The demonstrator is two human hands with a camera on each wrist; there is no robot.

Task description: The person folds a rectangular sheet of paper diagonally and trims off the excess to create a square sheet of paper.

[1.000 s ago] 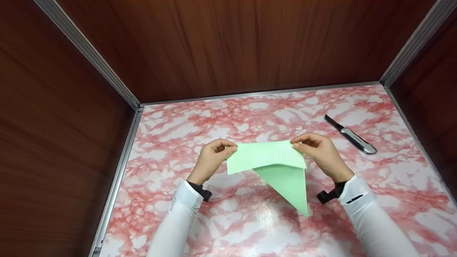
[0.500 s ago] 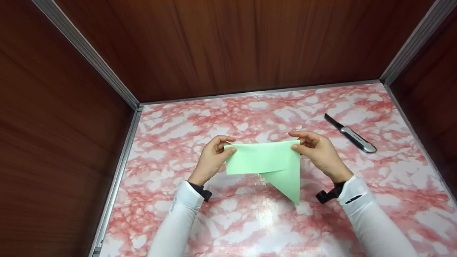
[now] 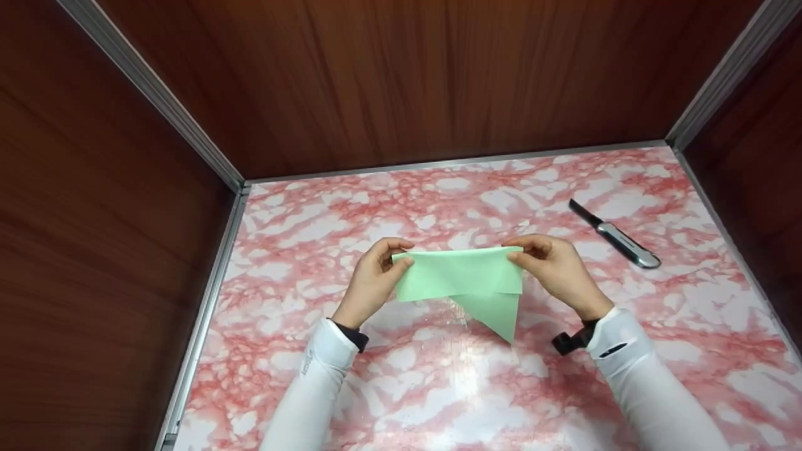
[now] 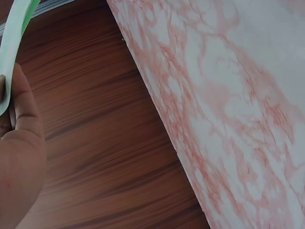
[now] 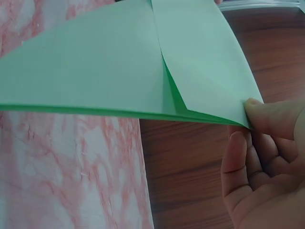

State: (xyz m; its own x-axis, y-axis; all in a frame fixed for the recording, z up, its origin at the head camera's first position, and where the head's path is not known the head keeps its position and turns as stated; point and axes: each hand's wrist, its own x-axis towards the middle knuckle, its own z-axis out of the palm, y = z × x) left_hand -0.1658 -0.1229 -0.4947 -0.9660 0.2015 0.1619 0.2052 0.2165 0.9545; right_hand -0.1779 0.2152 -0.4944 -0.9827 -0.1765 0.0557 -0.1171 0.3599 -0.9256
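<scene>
A folded sheet of light green paper (image 3: pixel 457 272) is held up between both hands, a flat band across the top and a triangular part (image 3: pixel 495 316) hanging below its right half. My left hand (image 3: pixel 371 279) pinches the upper left corner between thumb and fingers. At the upper right corner my right hand (image 3: pixel 559 269) does the same, thumb on the near face. In the right wrist view the paper (image 5: pixel 95 62) shows layered edges, with a flap standing slightly off the sheet behind it. Only a narrow strip of paper (image 4: pixel 10 45) shows in the left wrist view, beside the left hand (image 4: pixel 21 152).
A utility knife (image 3: pixel 626 245) with a black blade end and a grey-and-black handle lies on the table to the right, beyond the right hand. The red-and-white marbled table (image 3: pixel 313 219) is bordered by dark wood panels (image 3: pixel 438 81) with metal edging.
The hanging triangle has swung up and left, its tip now higher. The paper's right edge has shifted slightly left with my right hand. The left hand has barely moved.
</scene>
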